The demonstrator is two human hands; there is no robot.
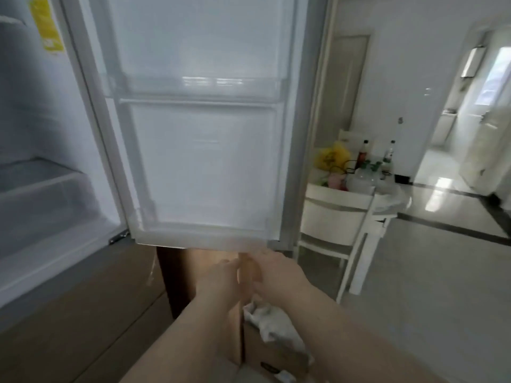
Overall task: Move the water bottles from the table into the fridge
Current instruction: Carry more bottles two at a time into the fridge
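The fridge (pixel 41 189) stands open to the left of its door (pixel 199 150), which swings wide. Just below the door, the left hand (pixel 221 275) and right hand (pixel 276 269) are close together, but they are too blurry to tell how the fingers are set. Under them sits a brown box (pixel 273 352). Right of the door stand a white chair (pixel 334 214) and a table (pixel 318 190). The water bottles (pixel 362 178) sit on the table, well apart from the hands.
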